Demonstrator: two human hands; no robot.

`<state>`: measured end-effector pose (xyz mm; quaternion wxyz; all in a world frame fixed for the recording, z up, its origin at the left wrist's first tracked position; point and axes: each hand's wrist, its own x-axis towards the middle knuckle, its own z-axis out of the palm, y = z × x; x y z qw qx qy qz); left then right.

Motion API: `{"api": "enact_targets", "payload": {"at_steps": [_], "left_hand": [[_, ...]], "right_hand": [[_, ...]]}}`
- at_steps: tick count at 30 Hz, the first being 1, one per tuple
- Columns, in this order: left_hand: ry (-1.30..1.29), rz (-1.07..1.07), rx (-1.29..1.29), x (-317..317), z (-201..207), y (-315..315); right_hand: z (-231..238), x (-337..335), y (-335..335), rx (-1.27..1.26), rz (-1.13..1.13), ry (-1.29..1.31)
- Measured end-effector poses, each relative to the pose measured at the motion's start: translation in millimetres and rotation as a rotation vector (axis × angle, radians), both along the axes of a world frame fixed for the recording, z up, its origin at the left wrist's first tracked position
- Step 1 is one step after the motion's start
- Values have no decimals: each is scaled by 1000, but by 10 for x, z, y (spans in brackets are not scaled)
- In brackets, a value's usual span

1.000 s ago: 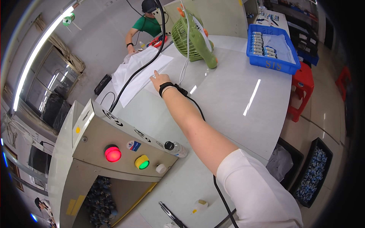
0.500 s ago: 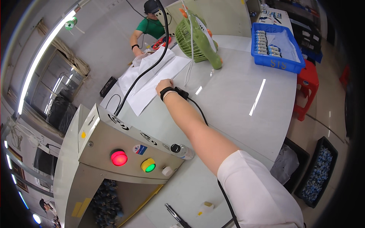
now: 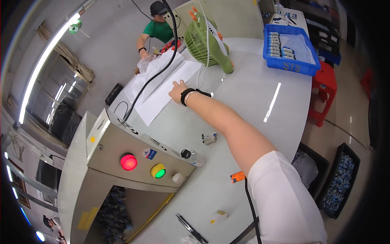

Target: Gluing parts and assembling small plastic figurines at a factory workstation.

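Note:
My right hand [image 3: 177,92] reaches over the table at the near edge of some white paper sheets [image 3: 156,99]. Its fingers are half bent and apart, with nothing visible in them. A black strap [image 3: 188,96] wraps the wrist. Below the forearm lies a small whitish-grey part [image 3: 209,139]. Nearer me is an orange item [image 3: 237,177], partly beside the sleeve and a black cable. A clear bottle with a black cap [image 3: 193,157] stands against the machine. My left hand is out of view.
A beige machine [image 3: 134,179] with red and green lit buttons fills the lower left. Behind the papers stands a green fan [image 3: 209,44]. A blue tray [image 3: 292,71] holds several small tubes. Pens [image 3: 191,228] lie near me. A person in green [image 3: 160,31] works across the table.
My right forearm has swung to the right, uncovering the grey part and the orange item. My fingers have spread somewhat. The view has shifted slightly.

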<state>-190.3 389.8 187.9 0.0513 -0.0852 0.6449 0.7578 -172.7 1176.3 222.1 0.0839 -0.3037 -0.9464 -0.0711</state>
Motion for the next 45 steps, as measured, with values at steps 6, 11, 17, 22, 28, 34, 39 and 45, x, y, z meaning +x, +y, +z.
{"api": "enact_targets", "payload": {"at_steps": [6, 11, 17, 22, 28, 34, 39, 45], "left_hand": [[48, -7, 14, -79, 96, -3], [32, -3, 13, -36, 58, -66], [-4, -15, 43, -50, -98, -70], [-20, -29, 78, -97, -247, 10], [-9, -98, 120, -285, -380, 369], [3, -127, 112, -470, -378, 562], [-19, -120, 86, -398, -447, 601], [19, -114, 95, -461, -406, 689]], "right_hand": [[-190, -121, 34, 432, 203, 87], [-139, -89, 57, 450, 248, 107], [20, 201, -75, 391, 346, 57], [208, 311, -354, 242, 411, -114], [378, -257, -51, -189, 95, 189], [159, -563, -30, -376, -286, 528], [125, -642, 111, -448, -202, 260], [159, -634, 229, -363, -193, 304]]}}
